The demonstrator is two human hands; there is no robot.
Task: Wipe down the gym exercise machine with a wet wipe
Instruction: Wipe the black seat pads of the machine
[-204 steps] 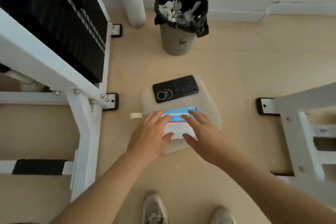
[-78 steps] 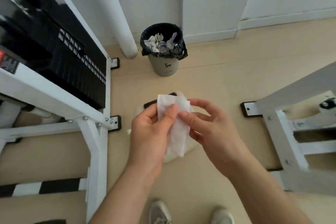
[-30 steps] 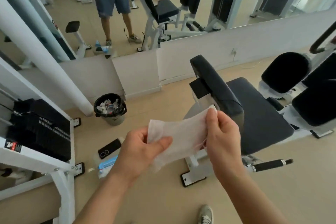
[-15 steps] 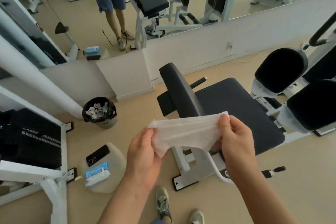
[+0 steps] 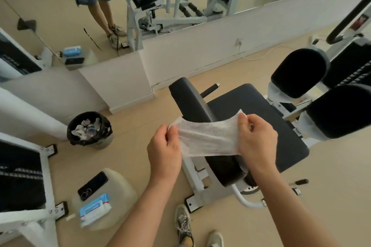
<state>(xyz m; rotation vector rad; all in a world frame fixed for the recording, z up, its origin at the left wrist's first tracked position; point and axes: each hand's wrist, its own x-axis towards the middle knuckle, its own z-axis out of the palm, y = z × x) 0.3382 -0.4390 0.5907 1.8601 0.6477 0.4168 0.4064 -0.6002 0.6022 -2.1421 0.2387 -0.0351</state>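
Both hands are stretching the wet wipe [image 5: 207,138] flat in the air, probably to open it fully before wiping. Left hand [image 5: 163,152] is pinching the left edge, right hand [image 5: 256,138] the right edge, fingers [image 5: 244,119] clamped on the sheet. Wipe is hanging over the machine's black backrest pad [image 5: 189,102], not touching it yet; seat [image 5: 261,110] unwiped

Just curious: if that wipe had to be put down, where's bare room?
Bare floor lies between the trash bin and the back pad, and right of the seat. Crowded: the pale container top holds the phone and wipes pack.
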